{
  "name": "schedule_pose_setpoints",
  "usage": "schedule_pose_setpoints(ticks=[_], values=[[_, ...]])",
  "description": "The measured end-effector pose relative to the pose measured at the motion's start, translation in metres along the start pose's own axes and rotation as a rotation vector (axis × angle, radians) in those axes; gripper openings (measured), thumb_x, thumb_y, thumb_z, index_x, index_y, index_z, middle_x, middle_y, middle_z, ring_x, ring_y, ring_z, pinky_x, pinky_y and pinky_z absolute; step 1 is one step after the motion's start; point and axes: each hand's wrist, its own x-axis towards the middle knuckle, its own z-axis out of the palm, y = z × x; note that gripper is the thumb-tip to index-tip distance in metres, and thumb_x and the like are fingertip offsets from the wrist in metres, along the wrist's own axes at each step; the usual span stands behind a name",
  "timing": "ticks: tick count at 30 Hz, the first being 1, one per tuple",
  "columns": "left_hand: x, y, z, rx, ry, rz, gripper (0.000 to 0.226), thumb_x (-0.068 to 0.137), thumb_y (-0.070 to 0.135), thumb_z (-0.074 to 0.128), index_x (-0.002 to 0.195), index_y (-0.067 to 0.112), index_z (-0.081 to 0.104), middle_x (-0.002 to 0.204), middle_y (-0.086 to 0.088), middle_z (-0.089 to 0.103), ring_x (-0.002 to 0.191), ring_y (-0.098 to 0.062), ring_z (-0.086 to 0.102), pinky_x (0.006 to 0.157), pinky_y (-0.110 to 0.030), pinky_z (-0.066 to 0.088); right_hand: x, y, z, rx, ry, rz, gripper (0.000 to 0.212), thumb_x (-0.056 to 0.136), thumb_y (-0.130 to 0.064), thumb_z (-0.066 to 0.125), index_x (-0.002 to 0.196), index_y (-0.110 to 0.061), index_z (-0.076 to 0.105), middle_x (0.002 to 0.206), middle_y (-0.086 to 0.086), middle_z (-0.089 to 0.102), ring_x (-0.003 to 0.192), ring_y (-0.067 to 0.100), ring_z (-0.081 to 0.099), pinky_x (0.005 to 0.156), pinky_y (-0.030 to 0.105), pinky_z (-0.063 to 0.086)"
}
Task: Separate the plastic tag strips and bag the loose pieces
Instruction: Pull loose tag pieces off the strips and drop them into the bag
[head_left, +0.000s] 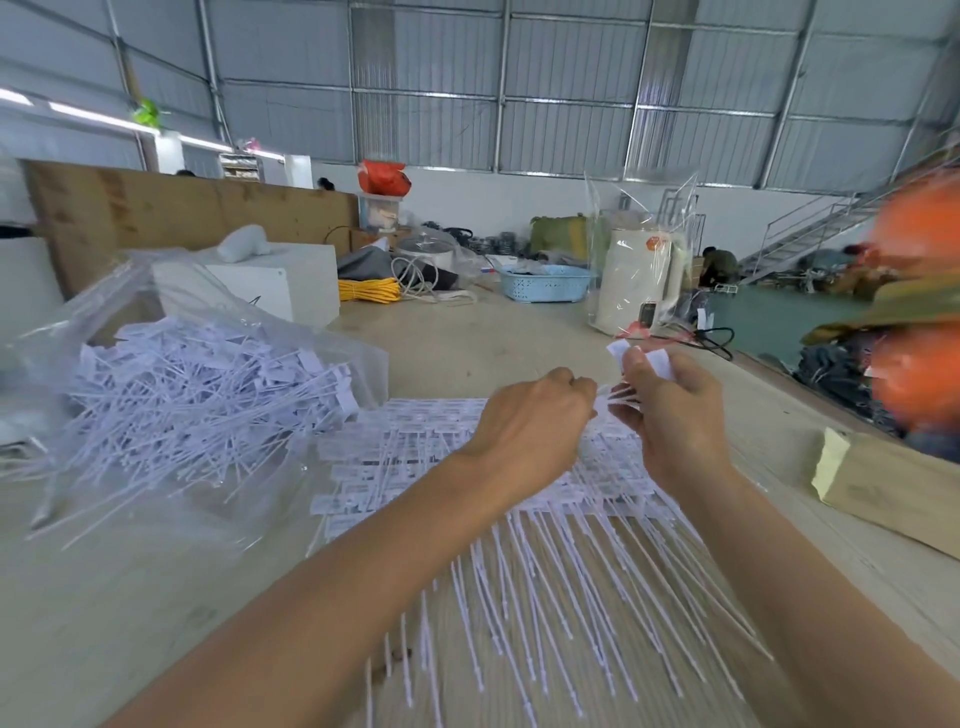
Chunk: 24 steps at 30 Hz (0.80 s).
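Plastic tag strips (519, 499), white and still joined in flat rows, lie spread over the pale table (156, 623) straight ahead, their label ends toward the far side and their thin tails fanning toward the near edge; they overlap too much to count. Two hands work just above them: the left hand (530, 415) has its fingers curled and pinching the thin tails of a few tags, and the right hand (670, 410) is clamped on the label ends of the same small bunch (631, 374), the two hands almost touching. To the left, one large clear plastic bag (171, 374) lies open on the table, heaped with loose separated tags, far too many to number. Farther back stand one white kettle (636, 280) wrapped in clear film, one light blue basket (545, 283) with dark items inside, a coil of yellow cord (369, 289) and a white box (270, 286). At the right edge rests a cardboard block (893, 488). Beyond the table is a big shed with corrugated metal walls, a metal staircase (810, 234) and a green floor, where blurred figures crouch in the distance.
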Motion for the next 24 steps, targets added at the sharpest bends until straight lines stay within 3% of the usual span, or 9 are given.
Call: schedule_pose_setpoints(ticks=[6,10,12,14,16,17,19,22,24], values=[[-0.033,-0.035,-0.019,0.024,0.121,-0.027,0.034,0.099,0.018,0.042,0.133,0.017,0.045,0.108,-0.007,0.054,0.09,-0.032,0.06,0.062,-0.033,0.038,-0.011,-0.01,0.035,-0.042,-0.222,0.044,0.018,0.091,-0.016,0.06,0.086,0.001,0.061,0.066,0.008,0.056,0.053,0.01,0.059,0.051,0.019,0.052],[-0.076,-0.075,-0.041,-0.044,0.223,-0.106,0.041,0.094,0.009,0.048,0.133,0.018,0.052,0.099,-0.007,0.058,0.083,-0.031,0.06,0.06,-0.032,0.045,-0.027,-0.014,0.082,-0.042,-0.334,0.07,0.028,0.096,-0.036,0.048,0.095,-0.011,0.059,0.084,0.008,0.065,0.071,0.018,0.066,0.062,0.031,0.059],[-0.103,-0.096,-0.056,-0.123,0.28,-0.149,0.037,0.09,0.006,0.05,0.125,0.012,0.061,0.088,-0.011,0.061,0.075,-0.035,0.06,0.06,-0.04,0.052,-0.034,-0.013,0.108,-0.088,-0.348,-0.014,0.024,0.097,-0.042,0.042,0.096,-0.023,0.056,0.089,-0.001,0.064,0.082,0.014,0.063,0.072,0.033,0.056],[-0.129,-0.12,-0.063,-0.141,0.342,-0.214,0.035,0.087,0.01,0.048,0.116,0.008,0.067,0.076,-0.012,0.061,0.067,-0.037,0.06,0.056,-0.044,0.052,-0.041,-0.006,0.13,-0.274,-0.394,-0.271,0.023,0.098,-0.039,0.042,0.097,-0.028,0.061,0.089,-0.007,0.063,0.089,0.003,0.058,0.082,0.025,0.047],[-0.154,-0.144,-0.065,-0.14,0.365,-0.3,0.035,0.085,0.013,0.048,0.113,0.007,0.069,0.068,-0.007,0.056,0.061,-0.035,0.058,0.055,-0.043,0.052,-0.047,0.008,0.15,-0.529,-0.468,-0.45,0.029,0.095,-0.042,0.048,0.095,-0.025,0.071,0.099,-0.003,0.064,0.116,0.01,0.046,0.094,0.026,0.036],[-0.164,-0.156,-0.065,-0.129,0.367,-0.338,0.033,0.085,0.012,0.05,0.111,0.008,0.07,0.065,-0.004,0.054,0.059,-0.033,0.057,0.054,-0.042,0.052,-0.049,0.015,0.159,-0.672,-0.498,-0.457,0.031,0.091,-0.048,0.05,0.094,-0.027,0.074,0.113,0.004,0.062,0.127,0.019,0.036,0.101,0.033,0.031],[-0.182,-0.179,-0.063,-0.09,0.36,-0.409,0.027,0.085,0.003,0.059,0.108,0.008,0.072,0.064,-0.006,0.056,0.058,-0.031,0.057,0.054,-0.039,0.052,-0.055,0.025,0.177,-0.902,-0.574,-0.384,0.037,0.083,-0.063,0.051,0.093,-0.036,0.074,0.144,0.009,0.038,0.135,0.029,0.023,0.105,0.045,0.026],[-0.196,-0.207,-0.055,-0.029,0.275,-0.495,0.03,0.082,-0.005,0.062,0.108,0.008,0.072,0.07,-0.011,0.063,0.066,-0.033,0.062,0.059,-0.031,0.047,-0.055,0.039,0.192,-1.143,-0.661,-0.302,0.043,0.081,-0.065,0.053,0.108,-0.035,0.069,0.143,0.009,0.029,0.129,0.033,0.029,0.101,0.047,0.032],[-0.197,-0.221,-0.049,0.029,0.19,-0.531,0.034,0.086,-0.002,0.058,0.116,0.01,0.068,0.081,-0.015,0.065,0.077,-0.035,0.063,0.065,-0.031,0.046,-0.049,0.047,0.198,-1.242,-0.692,-0.266,0.045,0.086,-0.047,0.061,0.121,-0.018,0.058,0.135,0.013,0.032,0.116,0.034,0.045,0.092,0.038,0.042]])
